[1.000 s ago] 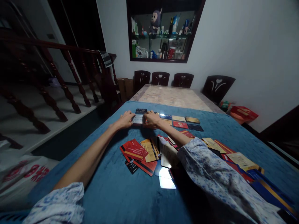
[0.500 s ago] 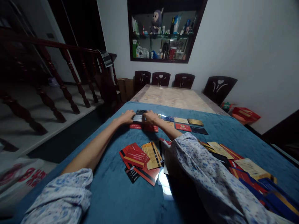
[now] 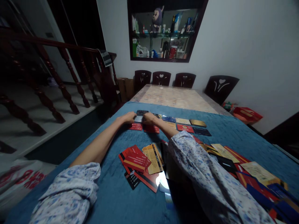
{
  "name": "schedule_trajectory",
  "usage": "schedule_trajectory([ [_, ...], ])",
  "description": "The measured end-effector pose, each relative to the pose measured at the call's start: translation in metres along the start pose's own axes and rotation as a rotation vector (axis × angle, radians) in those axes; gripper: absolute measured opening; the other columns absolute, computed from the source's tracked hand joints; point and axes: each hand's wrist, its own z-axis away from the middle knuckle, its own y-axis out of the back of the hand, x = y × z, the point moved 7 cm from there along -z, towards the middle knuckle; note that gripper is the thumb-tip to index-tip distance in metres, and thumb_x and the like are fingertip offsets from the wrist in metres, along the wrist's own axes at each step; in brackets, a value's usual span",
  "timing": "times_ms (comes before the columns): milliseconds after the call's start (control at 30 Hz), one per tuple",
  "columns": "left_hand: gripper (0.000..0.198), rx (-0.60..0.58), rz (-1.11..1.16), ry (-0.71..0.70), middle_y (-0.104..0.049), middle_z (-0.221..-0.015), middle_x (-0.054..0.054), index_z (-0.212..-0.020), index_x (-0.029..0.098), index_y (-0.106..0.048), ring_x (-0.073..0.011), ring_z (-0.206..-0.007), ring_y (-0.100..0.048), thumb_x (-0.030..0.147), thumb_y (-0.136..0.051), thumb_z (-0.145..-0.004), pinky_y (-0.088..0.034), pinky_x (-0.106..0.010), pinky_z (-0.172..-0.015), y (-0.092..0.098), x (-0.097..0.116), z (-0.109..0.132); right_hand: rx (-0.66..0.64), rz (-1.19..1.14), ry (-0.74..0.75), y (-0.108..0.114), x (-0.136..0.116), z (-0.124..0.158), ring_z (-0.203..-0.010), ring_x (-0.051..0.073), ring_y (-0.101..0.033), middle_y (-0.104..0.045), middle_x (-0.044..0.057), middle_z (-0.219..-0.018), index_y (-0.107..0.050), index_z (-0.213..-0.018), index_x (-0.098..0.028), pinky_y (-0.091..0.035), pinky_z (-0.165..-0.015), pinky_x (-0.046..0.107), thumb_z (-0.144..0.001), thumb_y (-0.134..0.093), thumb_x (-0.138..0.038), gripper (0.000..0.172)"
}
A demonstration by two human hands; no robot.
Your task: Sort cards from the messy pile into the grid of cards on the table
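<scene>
Both my arms reach far over a blue cloth (image 3: 112, 193) on a table. My left hand (image 3: 129, 117) and my right hand (image 3: 149, 118) meet on a pale card (image 3: 138, 119) at the left end of a grid of laid-out cards. Their fingers curl onto the card's two short edges. A dark card (image 3: 141, 112) lies just beyond it. Two red cards (image 3: 135, 126) lie just in front of the hands. The rows continue to the right with a red card (image 3: 185, 128) and a gold card (image 3: 197, 123).
A loose heap of red and yellow cards (image 3: 140, 161) lies near me, between my arms. More cards (image 3: 254, 174) spread at the right. Beyond the cloth is bare marble tabletop (image 3: 175, 98), dark chairs (image 3: 161, 78), a wall cabinet and a wooden stair railing (image 3: 58, 71) on the left.
My hands have stayed on the pale card, shifting slightly farther away. Two red cards in front of them have come into sight. The camera leaned forward a little.
</scene>
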Motion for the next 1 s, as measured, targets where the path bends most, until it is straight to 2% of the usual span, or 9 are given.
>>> schedule_trajectory([
  [200, 0.026, -0.043, 0.042, 0.034, -0.069, -0.083, -0.004, -0.081, 0.017, -0.069, -0.0196, -0.087, -0.065, 0.006, -0.057, -0.061, -0.048, -0.022, -0.077, -0.003, -0.002, -0.004, -0.009, -0.008, -0.002, -0.002, -0.001, -0.004, -0.111, 0.027, -0.068, -0.071, 0.020, -0.120, -0.075, -0.114, -0.010, -0.051, -0.090, 0.026, -0.087, -0.060, -0.024, 0.034],
  [433, 0.018, -0.029, 0.110, 0.062, -0.062, -0.066, -0.001, -0.070, 0.017, -0.064, -0.0176, -0.072, -0.060, 0.007, -0.056, -0.057, -0.044, -0.021, -0.064, -0.002, -0.001, -0.006, -0.022, -0.015, -0.008, 0.000, -0.002, -0.006, -0.114, 0.025, -0.067, -0.071, 0.017, -0.122, -0.072, -0.122, -0.013, -0.052, -0.091, 0.025, -0.088, -0.057, -0.022, 0.038],
  [667, 0.017, 0.014, 0.192, 0.079, -0.051, -0.058, 0.002, -0.072, 0.015, -0.064, -0.0147, -0.064, -0.054, 0.008, -0.055, -0.059, -0.039, -0.021, -0.059, -0.001, -0.003, 0.004, -0.026, -0.005, -0.009, 0.000, -0.004, -0.005, -0.115, 0.026, -0.066, -0.070, 0.019, -0.124, -0.072, -0.118, -0.010, -0.052, -0.092, 0.026, -0.087, -0.056, -0.022, 0.037],
  [800, 0.024, 0.062, 0.208, 0.073, -0.059, -0.067, 0.000, -0.080, 0.014, -0.068, -0.0173, -0.071, -0.058, 0.008, -0.053, -0.063, -0.045, -0.024, -0.068, -0.001, -0.004, 0.013, -0.027, -0.001, -0.003, 0.000, -0.005, -0.004, -0.114, 0.026, -0.066, -0.070, 0.018, -0.124, -0.073, -0.117, -0.012, -0.051, -0.093, 0.027, -0.087, -0.057, -0.022, 0.036],
  [900, 0.031, 0.151, 0.139, 0.070, -0.066, -0.087, -0.005, -0.090, 0.013, -0.071, -0.0209, -0.087, -0.062, 0.008, -0.053, -0.065, -0.049, -0.027, -0.080, 0.000, -0.004, 0.021, -0.027, 0.007, 0.003, 0.002, -0.006, 0.000, -0.112, 0.026, -0.067, -0.071, 0.018, -0.121, -0.073, -0.116, -0.011, -0.051, -0.092, 0.026, -0.086, -0.058, -0.021, 0.035],
  [1000, 0.036, 0.232, 0.121, 0.044, -0.066, -0.104, -0.008, -0.099, 0.012, -0.072, -0.0229, -0.101, -0.063, 0.009, -0.053, -0.068, -0.049, -0.029, -0.092, 0.001, -0.003, 0.032, -0.021, 0.020, 0.016, 0.005, -0.007, 0.005, -0.112, 0.027, -0.067, -0.071, 0.020, -0.120, -0.074, -0.114, -0.009, -0.051, -0.092, 0.027, -0.088, -0.057, -0.021, 0.033],
])
